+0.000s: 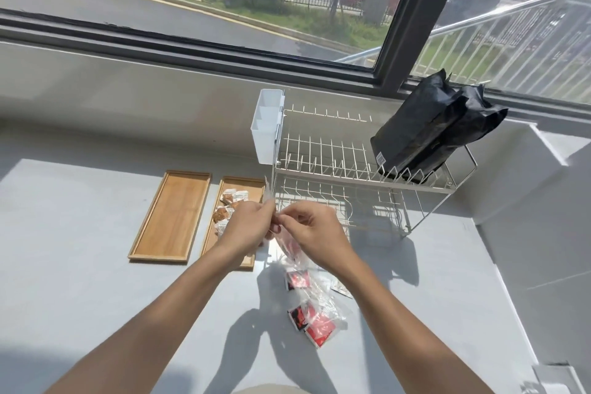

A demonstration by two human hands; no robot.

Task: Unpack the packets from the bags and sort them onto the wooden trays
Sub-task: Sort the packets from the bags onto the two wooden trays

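Both hands, left hand (252, 221) and right hand (308, 227), pinch the mouth of a clear bag (287, 246) above the tabletop (96, 281), probably pulling it open. Red packets (315, 323) hang inside; brown packets (228, 206) sit on the right tray (246, 184).

Both bare forearms reach up from the lower corners of the frame and converge near its centre. The left hand (248, 223) and right hand (315, 229) meet almost fingertip to fingertip, fingers curled and pinched together, backs facing the camera.
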